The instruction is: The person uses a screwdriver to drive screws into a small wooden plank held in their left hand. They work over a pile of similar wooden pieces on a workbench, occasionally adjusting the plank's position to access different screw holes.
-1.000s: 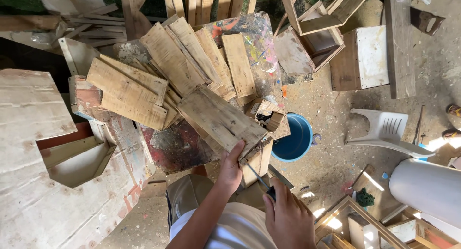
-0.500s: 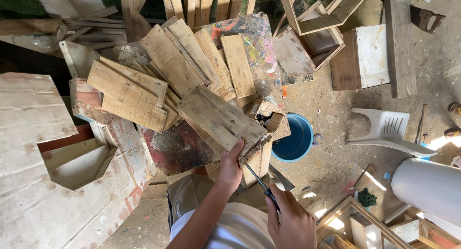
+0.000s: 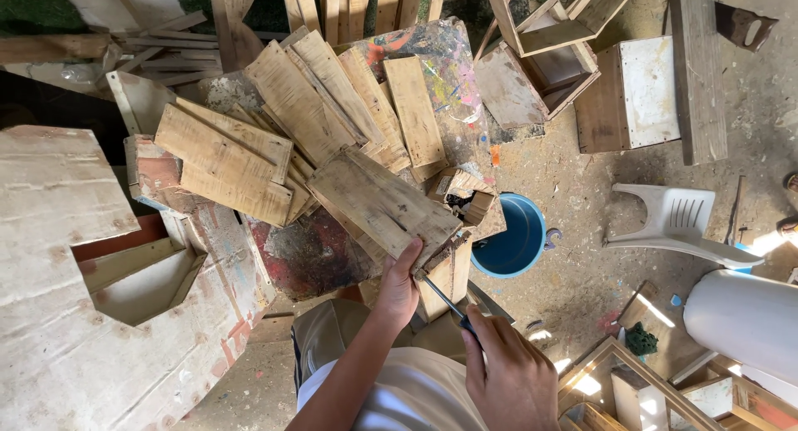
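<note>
Your left hand pinches the near corner of the plank lying on the paint-stained bench, fingers curled over its edge, while your right hand clamps a screwdriver, tip touching that corner beside the blue bucket.

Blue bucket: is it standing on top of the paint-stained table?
No, the blue bucket stands on the dirt floor beside the paint-stained table, right of the wood plank under the left hand.

Sunlit dirt floor, white chair
</note>
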